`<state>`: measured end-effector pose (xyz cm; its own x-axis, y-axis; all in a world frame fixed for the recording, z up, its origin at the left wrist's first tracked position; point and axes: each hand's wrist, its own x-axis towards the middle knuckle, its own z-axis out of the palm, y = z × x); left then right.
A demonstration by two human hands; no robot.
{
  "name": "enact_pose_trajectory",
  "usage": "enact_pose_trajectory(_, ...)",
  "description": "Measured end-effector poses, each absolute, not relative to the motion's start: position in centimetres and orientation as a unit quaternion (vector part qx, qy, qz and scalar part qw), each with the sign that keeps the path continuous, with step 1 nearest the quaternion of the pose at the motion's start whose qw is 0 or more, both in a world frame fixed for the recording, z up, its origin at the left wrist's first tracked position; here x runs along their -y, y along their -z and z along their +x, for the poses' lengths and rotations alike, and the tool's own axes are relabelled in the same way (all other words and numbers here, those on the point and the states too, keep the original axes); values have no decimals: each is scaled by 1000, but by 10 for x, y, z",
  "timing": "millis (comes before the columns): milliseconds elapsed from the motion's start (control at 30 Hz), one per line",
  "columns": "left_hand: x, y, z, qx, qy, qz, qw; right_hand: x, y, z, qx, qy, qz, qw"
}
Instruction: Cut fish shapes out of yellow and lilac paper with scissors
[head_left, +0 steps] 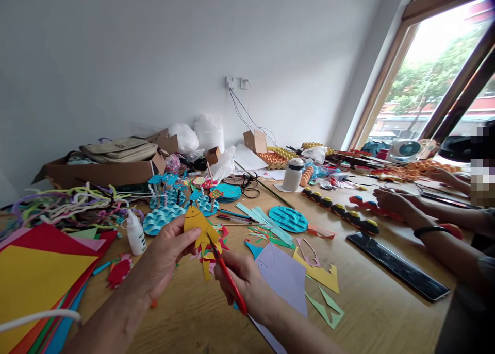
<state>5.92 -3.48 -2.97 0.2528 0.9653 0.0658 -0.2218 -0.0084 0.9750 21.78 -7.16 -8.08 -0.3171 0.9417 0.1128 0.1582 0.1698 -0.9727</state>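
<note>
"So, in the head view, what is held?"
"The left hand (176, 248) pinches a yellow paper fish (195, 220) above the worktop (185, 313), toward its near edge; the right hand (247, 279) grasps red scissors (238, 296), blades at the fish."
"And the black-screened device (398, 265)?"
"Beside the right edge."

The wooden surface (189, 323) is carrying a stack of coloured paper (38, 271), a white bottle (136, 235), a lilac sheet (286, 274), a green scrap (335, 317), a dark-screened device (398, 266), a blue disc (288, 219) and a black-and-yellow strip (340, 211); an orange tray (273, 161), possibly egg carton, is lying farther back.
</note>
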Motion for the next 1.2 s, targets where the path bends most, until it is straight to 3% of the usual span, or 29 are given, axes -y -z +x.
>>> enact_pose_trajectory(167,39,31,67,-353,-527,466,617,72,82,212,581,-561,-394,439)
enact_pose_trajectory(500,46,42,80,-337,-535,415,654,71,88,210,554,-591,-321,490)
enact_pose_trajectory(1200,49,39,80,-355,-539,425,635,70,90,212,556,-606,-300,483)
